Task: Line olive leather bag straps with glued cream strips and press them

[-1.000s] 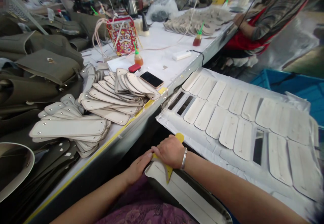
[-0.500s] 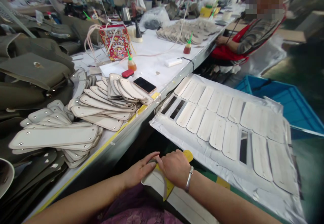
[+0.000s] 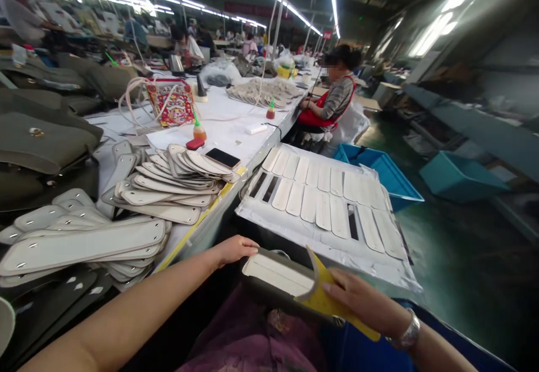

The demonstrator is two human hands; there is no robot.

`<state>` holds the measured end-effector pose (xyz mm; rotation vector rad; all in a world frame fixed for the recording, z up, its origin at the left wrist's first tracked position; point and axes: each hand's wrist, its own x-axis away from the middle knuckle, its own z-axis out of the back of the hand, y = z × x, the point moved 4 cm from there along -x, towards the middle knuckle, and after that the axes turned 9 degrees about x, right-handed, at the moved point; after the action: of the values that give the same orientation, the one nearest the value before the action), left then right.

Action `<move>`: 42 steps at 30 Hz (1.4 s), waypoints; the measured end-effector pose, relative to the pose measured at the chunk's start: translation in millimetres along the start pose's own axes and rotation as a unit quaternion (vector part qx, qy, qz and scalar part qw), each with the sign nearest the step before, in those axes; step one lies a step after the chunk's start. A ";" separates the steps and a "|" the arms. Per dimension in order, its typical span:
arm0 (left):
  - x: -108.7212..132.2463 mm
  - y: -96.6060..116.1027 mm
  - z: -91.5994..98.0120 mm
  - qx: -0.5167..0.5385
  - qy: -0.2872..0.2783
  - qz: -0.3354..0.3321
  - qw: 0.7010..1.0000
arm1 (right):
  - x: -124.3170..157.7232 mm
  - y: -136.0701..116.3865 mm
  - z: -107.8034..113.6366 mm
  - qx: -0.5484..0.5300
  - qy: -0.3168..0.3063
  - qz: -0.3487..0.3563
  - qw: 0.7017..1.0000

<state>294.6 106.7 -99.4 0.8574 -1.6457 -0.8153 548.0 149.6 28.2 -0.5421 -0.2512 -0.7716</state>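
Observation:
An olive bag (image 3: 269, 292) lies across my lap, with a long white panel (image 3: 280, 274) showing along it. My left hand (image 3: 236, 249) has its fingers closed over the bag's far left corner. At the bag's right end, a curved yellow sheet (image 3: 320, 290) stands up against the white panel, its upper tip pointing away from me. My right hand (image 3: 362, 300) is closed on this sheet, thumb and fingers over its right side. The bag's underside and part of its right end are hidden.
Stacked white strips with metal fittings (image 3: 88, 243) and a phone (image 3: 222, 157) lie on the table to the left. Ahead, a board (image 3: 269, 209) carries rows of white pieces. Blue crates (image 3: 379, 175) stand beyond it. A seated person (image 3: 332, 94) works at the table's far edge.
My view has tilted up. My hands, close together before, are now apart: the left at the bag's corner, the right farther right with the yellow sheet. More of the bag shows.

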 end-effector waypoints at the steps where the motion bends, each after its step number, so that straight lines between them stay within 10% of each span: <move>1: -1.6 1.6 1.0 -0.012 0.007 -0.002 1.000 | 5.7 -7.9 -9.9 -0.067 0.004 -0.022 0.998; 6: 5.4 8.4 7.5 -0.064 0.039 -0.023 0.997 | 5.1 -52.0 -70.3 -0.327 0.085 -0.097 0.936; 13: 48.7 -19.4 -2.7 0.018 0.054 -0.009 0.998 | -15.3 -82.5 -120.9 -0.293 0.177 -0.127 0.931; 23: 30.1 -39.5 -12.3 0.256 -0.126 -0.151 0.946 | -36.9 -95.2 -158.2 -0.560 0.132 -0.219 0.788; 28: 33.0 -43.5 -12.4 0.327 -0.164 -0.129 0.922 | -54.1 -111.0 -176.6 -0.586 0.040 -0.243 0.772; 42: 20.7 -13.1 -6.4 0.032 0.021 -0.113 0.993 | -63.8 -117.6 -166.8 -0.704 -0.014 -0.237 0.669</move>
<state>298.7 81.7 -99.2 1.1130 -1.5644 -0.8966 422.6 26.4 -93.5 -2.0334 0.2796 -1.4173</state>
